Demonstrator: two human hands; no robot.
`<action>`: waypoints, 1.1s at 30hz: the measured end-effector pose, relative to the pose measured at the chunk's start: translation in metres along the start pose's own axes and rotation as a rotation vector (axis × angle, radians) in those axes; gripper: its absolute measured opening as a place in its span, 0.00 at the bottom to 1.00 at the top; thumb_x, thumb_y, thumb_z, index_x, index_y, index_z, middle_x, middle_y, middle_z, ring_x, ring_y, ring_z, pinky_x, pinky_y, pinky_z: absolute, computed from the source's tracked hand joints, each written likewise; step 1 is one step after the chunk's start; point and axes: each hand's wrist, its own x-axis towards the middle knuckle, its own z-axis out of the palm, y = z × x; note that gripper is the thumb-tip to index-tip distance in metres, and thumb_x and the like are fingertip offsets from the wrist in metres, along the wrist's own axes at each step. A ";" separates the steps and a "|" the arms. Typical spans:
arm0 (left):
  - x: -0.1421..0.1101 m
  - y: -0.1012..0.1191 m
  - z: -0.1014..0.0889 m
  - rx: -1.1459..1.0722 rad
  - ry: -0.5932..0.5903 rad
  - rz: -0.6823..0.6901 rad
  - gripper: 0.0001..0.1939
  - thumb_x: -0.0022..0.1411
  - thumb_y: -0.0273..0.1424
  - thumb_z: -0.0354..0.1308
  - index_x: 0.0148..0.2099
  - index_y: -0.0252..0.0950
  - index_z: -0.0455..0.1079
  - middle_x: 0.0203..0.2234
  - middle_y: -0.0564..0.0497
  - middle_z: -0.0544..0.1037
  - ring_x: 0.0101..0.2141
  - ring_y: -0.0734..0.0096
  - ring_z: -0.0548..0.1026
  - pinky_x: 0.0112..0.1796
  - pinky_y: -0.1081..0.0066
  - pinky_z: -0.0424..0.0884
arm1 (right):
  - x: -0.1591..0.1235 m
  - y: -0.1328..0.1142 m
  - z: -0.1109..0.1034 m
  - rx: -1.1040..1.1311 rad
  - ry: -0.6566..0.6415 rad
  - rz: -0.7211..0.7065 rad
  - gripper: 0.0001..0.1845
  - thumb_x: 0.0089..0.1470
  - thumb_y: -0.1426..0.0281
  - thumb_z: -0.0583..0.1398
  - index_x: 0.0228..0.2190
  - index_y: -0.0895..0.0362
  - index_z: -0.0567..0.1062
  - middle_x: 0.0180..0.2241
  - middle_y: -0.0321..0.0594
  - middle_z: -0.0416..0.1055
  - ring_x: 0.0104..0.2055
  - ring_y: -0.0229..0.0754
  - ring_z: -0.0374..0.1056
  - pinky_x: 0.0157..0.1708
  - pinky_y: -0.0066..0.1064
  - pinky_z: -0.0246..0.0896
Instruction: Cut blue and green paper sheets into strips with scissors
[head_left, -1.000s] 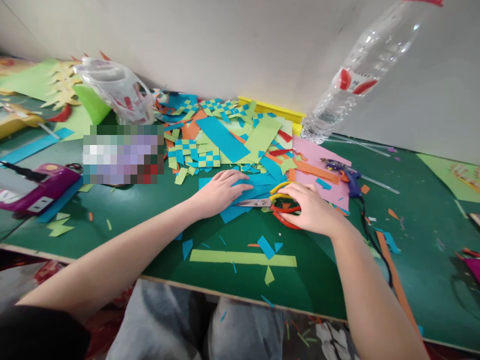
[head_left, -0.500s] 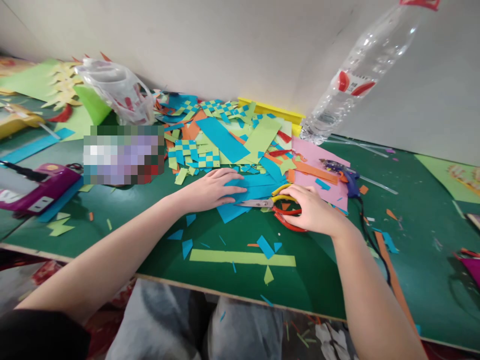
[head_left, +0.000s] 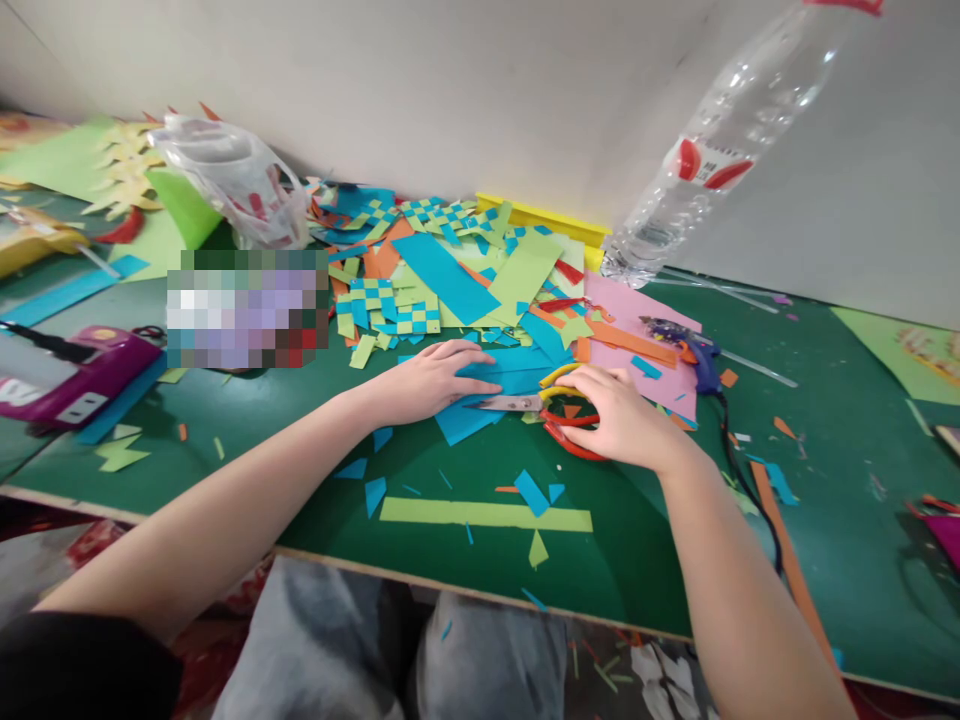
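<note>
Blue paper strips [head_left: 471,425] lie in the middle of the table, partly overlapping. Across their left part rests my left hand [head_left: 429,380], fingers stretched out and flat on the paper. My right hand [head_left: 621,412] is closed on the upper part of the handles of a pair of scissors [head_left: 541,403]. One handle loop is yellow, the other red. The blades lie over the blue paper and point left, their tips close to my left fingertips. Nearer the table's front edge is a light green paper strip [head_left: 487,514], with small blue scraps around it.
Behind my hands is a heap of checkered woven paper pieces [head_left: 416,312]. A clear plastic bottle [head_left: 712,165] stands at the back right, near a blue glue gun [head_left: 701,365] with a black cord. On the left are a plastic bag [head_left: 232,180] and a purple device [head_left: 90,375].
My right hand and the scissors have shifted slightly to the left. My left hand has slid a little to the right over the blue paper.
</note>
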 end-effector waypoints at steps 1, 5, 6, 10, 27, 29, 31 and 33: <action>0.000 0.000 0.000 -0.002 -0.002 -0.002 0.23 0.68 0.24 0.46 0.60 0.50 0.65 0.62 0.50 0.60 0.62 0.58 0.53 0.59 0.55 0.57 | 0.000 0.000 0.000 -0.005 0.003 -0.004 0.20 0.50 0.66 0.63 0.46 0.50 0.70 0.51 0.41 0.69 0.54 0.50 0.65 0.53 0.46 0.52; 0.000 0.000 0.000 0.010 -0.007 -0.013 0.25 0.68 0.22 0.45 0.60 0.52 0.64 0.62 0.51 0.59 0.63 0.58 0.52 0.59 0.54 0.56 | 0.000 0.002 0.001 -0.031 0.014 -0.018 0.20 0.51 0.65 0.63 0.47 0.51 0.70 0.51 0.41 0.70 0.54 0.49 0.65 0.54 0.46 0.51; 0.000 0.000 0.000 0.016 -0.010 -0.018 0.25 0.68 0.22 0.44 0.60 0.52 0.64 0.62 0.51 0.59 0.63 0.58 0.52 0.59 0.53 0.56 | 0.000 0.002 0.002 -0.038 0.015 -0.019 0.20 0.51 0.64 0.63 0.47 0.51 0.70 0.51 0.41 0.70 0.54 0.49 0.65 0.54 0.46 0.51; -0.001 0.000 0.000 0.023 -0.022 -0.043 0.24 0.69 0.23 0.45 0.60 0.53 0.64 0.62 0.51 0.59 0.63 0.57 0.52 0.59 0.53 0.57 | 0.001 0.003 0.001 -0.054 0.000 -0.016 0.20 0.53 0.64 0.62 0.48 0.50 0.69 0.51 0.41 0.70 0.55 0.50 0.64 0.54 0.47 0.51; -0.002 -0.001 0.002 0.030 -0.027 -0.051 0.24 0.70 0.25 0.45 0.61 0.55 0.63 0.63 0.52 0.58 0.64 0.58 0.50 0.59 0.53 0.55 | 0.003 -0.002 0.004 -0.023 0.007 -0.027 0.20 0.53 0.64 0.62 0.48 0.49 0.69 0.52 0.40 0.70 0.57 0.50 0.62 0.55 0.48 0.54; -0.002 -0.001 0.001 0.033 -0.029 -0.049 0.24 0.70 0.25 0.44 0.61 0.55 0.62 0.63 0.52 0.58 0.64 0.58 0.50 0.60 0.54 0.55 | 0.003 -0.003 0.005 -0.018 0.013 -0.032 0.19 0.53 0.64 0.62 0.48 0.49 0.69 0.52 0.40 0.69 0.57 0.50 0.63 0.55 0.48 0.54; -0.002 -0.001 0.001 0.031 -0.032 -0.049 0.24 0.70 0.25 0.44 0.61 0.55 0.62 0.63 0.52 0.58 0.64 0.59 0.50 0.60 0.54 0.55 | 0.003 -0.005 0.005 -0.012 0.015 -0.038 0.18 0.54 0.63 0.61 0.47 0.49 0.69 0.52 0.41 0.69 0.55 0.50 0.64 0.54 0.48 0.55; -0.002 -0.001 0.001 0.025 -0.030 -0.050 0.23 0.70 0.26 0.44 0.61 0.55 0.62 0.62 0.52 0.58 0.64 0.59 0.50 0.60 0.54 0.54 | 0.003 -0.007 0.006 -0.014 0.015 -0.041 0.18 0.55 0.63 0.61 0.47 0.50 0.70 0.52 0.41 0.69 0.54 0.50 0.65 0.53 0.48 0.56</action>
